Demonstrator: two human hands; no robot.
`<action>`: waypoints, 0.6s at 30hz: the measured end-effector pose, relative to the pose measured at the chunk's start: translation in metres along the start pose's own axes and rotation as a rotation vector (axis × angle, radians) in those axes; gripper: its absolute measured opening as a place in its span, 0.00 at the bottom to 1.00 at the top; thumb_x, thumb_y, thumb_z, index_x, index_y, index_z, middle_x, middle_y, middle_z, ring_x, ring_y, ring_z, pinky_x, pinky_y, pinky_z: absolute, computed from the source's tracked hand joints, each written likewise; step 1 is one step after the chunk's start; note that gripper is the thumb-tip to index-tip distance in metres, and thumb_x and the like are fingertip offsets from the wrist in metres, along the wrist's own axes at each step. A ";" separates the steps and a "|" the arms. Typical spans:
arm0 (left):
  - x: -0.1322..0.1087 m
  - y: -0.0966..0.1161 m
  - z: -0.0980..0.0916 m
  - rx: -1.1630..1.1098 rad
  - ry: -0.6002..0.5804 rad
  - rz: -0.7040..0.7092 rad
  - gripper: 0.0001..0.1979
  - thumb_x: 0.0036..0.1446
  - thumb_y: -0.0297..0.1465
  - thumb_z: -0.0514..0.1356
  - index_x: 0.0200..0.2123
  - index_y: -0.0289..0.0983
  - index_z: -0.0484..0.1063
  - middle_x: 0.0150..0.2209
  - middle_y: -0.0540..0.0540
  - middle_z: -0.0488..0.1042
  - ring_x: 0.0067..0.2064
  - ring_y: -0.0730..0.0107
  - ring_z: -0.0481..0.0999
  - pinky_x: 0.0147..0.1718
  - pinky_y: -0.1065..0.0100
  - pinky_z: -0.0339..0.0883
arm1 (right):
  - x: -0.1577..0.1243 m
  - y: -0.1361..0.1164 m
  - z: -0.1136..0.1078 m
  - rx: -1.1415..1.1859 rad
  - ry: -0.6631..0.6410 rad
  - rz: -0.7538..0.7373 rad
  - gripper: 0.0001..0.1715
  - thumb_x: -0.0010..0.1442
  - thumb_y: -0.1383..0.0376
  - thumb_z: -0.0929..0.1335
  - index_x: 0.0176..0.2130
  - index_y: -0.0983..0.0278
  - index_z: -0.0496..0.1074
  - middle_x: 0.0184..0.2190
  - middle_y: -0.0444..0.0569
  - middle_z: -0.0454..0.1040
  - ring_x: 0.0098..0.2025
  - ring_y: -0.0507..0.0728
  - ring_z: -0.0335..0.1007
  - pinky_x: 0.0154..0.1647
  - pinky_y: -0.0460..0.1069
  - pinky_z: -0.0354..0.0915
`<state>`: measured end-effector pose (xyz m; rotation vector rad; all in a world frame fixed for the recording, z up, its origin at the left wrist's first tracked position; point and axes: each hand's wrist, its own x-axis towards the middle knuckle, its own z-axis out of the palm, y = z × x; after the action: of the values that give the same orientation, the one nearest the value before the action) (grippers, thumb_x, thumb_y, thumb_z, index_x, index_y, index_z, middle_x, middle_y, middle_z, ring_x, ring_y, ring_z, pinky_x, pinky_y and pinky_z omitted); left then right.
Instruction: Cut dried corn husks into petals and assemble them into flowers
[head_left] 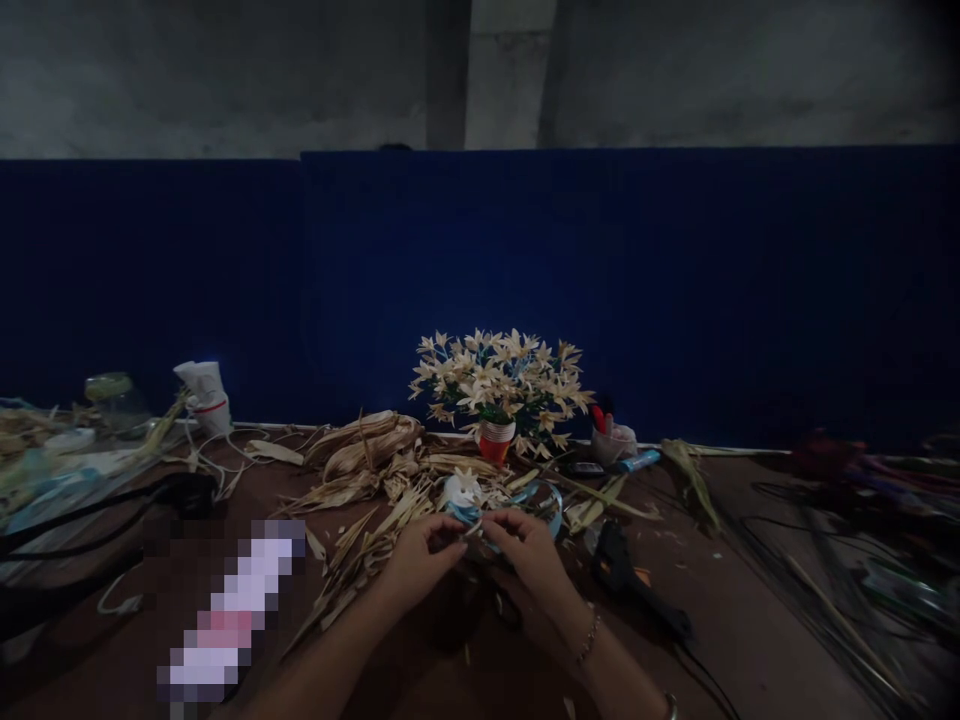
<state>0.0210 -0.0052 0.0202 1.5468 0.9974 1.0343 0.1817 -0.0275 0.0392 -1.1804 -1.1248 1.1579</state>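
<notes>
My left hand (pixel 424 555) and my right hand (pixel 523 545) meet at the table's middle, fingertips pinched around a thin pale strip (pixel 473 529). The strip is small, and its kind is hard to make out. Just beyond the fingertips is a white roll (pixel 463 489) with a pale star-shaped flower (pixel 466 478) over it. Light blue ribbon (pixel 555 510) curls behind my right hand. Dried corn husks (pixel 375 450) lie behind and to the left of my hands. Farther back, a bunch of cream husk-like flowers (pixel 499 375) stands in an orange and white pot (pixel 496 440).
A black glue gun (pixel 634 580) with a cord lies right of my right hand. A cup with red-handled tools (pixel 611 440) and a blue tube (pixel 639 461) stand behind it. Thin dark stems (pixel 832 580) spread at right. At left are cables (pixel 225 470) and a glass jar (pixel 116 405). A blue partition (pixel 360 270) closes the back.
</notes>
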 end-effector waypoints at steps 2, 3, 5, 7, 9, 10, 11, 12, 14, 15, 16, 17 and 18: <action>0.000 -0.001 0.000 0.077 0.009 0.048 0.08 0.44 0.31 0.60 0.30 0.36 0.75 0.31 0.45 0.75 0.34 0.65 0.71 0.35 0.68 0.62 | 0.001 0.002 -0.001 -0.036 -0.007 -0.039 0.13 0.44 0.57 0.70 0.26 0.66 0.72 0.21 0.45 0.71 0.25 0.53 0.64 0.26 0.46 0.60; 0.000 -0.002 0.000 0.104 0.017 0.063 0.07 0.45 0.31 0.60 0.29 0.36 0.75 0.30 0.45 0.75 0.34 0.65 0.71 0.35 0.68 0.62 | 0.001 0.004 -0.001 -0.063 -0.013 -0.063 0.13 0.45 0.58 0.70 0.25 0.66 0.72 0.21 0.45 0.71 0.25 0.53 0.64 0.27 0.46 0.60; 0.000 -0.006 0.000 0.146 0.040 0.077 0.06 0.45 0.29 0.58 0.27 0.36 0.75 0.28 0.46 0.75 0.33 0.65 0.71 0.34 0.69 0.62 | 0.003 0.009 -0.002 -0.111 -0.017 -0.097 0.12 0.46 0.58 0.69 0.25 0.66 0.72 0.21 0.45 0.71 0.26 0.53 0.64 0.28 0.46 0.60; 0.001 -0.009 0.000 0.183 0.052 0.080 0.06 0.45 0.28 0.57 0.26 0.36 0.75 0.28 0.46 0.74 0.33 0.65 0.71 0.34 0.69 0.62 | 0.004 0.013 -0.003 -0.136 -0.010 -0.100 0.12 0.47 0.58 0.68 0.25 0.65 0.72 0.22 0.45 0.71 0.25 0.53 0.64 0.27 0.46 0.60; 0.001 -0.010 -0.001 0.228 0.051 0.090 0.07 0.45 0.27 0.57 0.26 0.36 0.75 0.28 0.46 0.74 0.33 0.65 0.71 0.34 0.69 0.61 | 0.005 0.017 -0.002 -0.156 0.002 -0.101 0.12 0.47 0.58 0.68 0.25 0.65 0.72 0.21 0.44 0.70 0.25 0.53 0.64 0.27 0.46 0.60; 0.001 -0.010 0.000 0.249 0.046 0.096 0.07 0.45 0.27 0.56 0.26 0.36 0.75 0.27 0.47 0.74 0.33 0.66 0.70 0.34 0.69 0.61 | 0.005 0.017 -0.002 -0.167 0.002 -0.106 0.12 0.47 0.58 0.68 0.26 0.65 0.72 0.21 0.44 0.70 0.25 0.53 0.64 0.27 0.46 0.60; 0.000 -0.009 0.000 0.264 0.042 0.101 0.07 0.44 0.26 0.56 0.26 0.36 0.75 0.27 0.47 0.74 0.32 0.66 0.70 0.33 0.70 0.61 | 0.005 0.018 -0.002 -0.177 0.000 -0.113 0.12 0.47 0.57 0.68 0.26 0.65 0.72 0.21 0.44 0.71 0.24 0.53 0.64 0.27 0.46 0.60; 0.000 -0.008 0.000 0.273 0.035 0.101 0.07 0.44 0.26 0.55 0.25 0.36 0.74 0.27 0.47 0.73 0.32 0.67 0.70 0.33 0.70 0.61 | 0.005 0.018 -0.002 -0.185 -0.005 -0.120 0.13 0.47 0.57 0.68 0.26 0.65 0.72 0.21 0.44 0.71 0.25 0.53 0.64 0.27 0.46 0.60; -0.001 -0.005 0.001 0.270 0.014 0.088 0.07 0.44 0.26 0.55 0.25 0.35 0.74 0.26 0.48 0.73 0.31 0.68 0.70 0.32 0.71 0.61 | 0.005 0.019 -0.002 -0.194 -0.007 -0.135 0.14 0.48 0.57 0.68 0.25 0.66 0.72 0.22 0.45 0.71 0.25 0.53 0.65 0.28 0.46 0.60; -0.001 -0.003 0.001 0.258 0.000 0.075 0.07 0.44 0.25 0.55 0.25 0.35 0.73 0.26 0.48 0.73 0.31 0.68 0.70 0.32 0.71 0.61 | 0.005 0.019 -0.002 -0.201 0.001 -0.141 0.14 0.47 0.56 0.68 0.25 0.66 0.72 0.21 0.45 0.71 0.25 0.53 0.65 0.28 0.46 0.60; -0.001 -0.001 0.001 0.240 -0.019 0.060 0.07 0.44 0.25 0.55 0.25 0.34 0.73 0.26 0.48 0.73 0.31 0.69 0.70 0.32 0.71 0.61 | 0.005 0.019 -0.002 -0.213 0.012 -0.146 0.15 0.47 0.56 0.68 0.24 0.66 0.72 0.21 0.45 0.71 0.26 0.53 0.65 0.28 0.46 0.60; -0.001 0.001 0.001 0.217 -0.042 0.041 0.07 0.44 0.25 0.55 0.25 0.34 0.73 0.26 0.49 0.73 0.31 0.69 0.70 0.32 0.71 0.61 | 0.006 0.020 -0.002 -0.228 0.025 -0.151 0.15 0.47 0.56 0.68 0.23 0.66 0.72 0.20 0.45 0.71 0.25 0.54 0.64 0.28 0.46 0.60; -0.001 0.002 0.001 0.191 -0.064 0.022 0.07 0.44 0.25 0.54 0.25 0.34 0.73 0.26 0.49 0.73 0.30 0.70 0.70 0.32 0.71 0.61 | 0.006 0.020 -0.003 -0.246 0.034 -0.158 0.15 0.47 0.55 0.68 0.23 0.66 0.71 0.20 0.45 0.70 0.25 0.54 0.64 0.28 0.46 0.60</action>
<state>0.0221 -0.0070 0.0214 1.7387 1.0618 0.9199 0.1838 -0.0209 0.0193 -1.2673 -1.3374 0.8938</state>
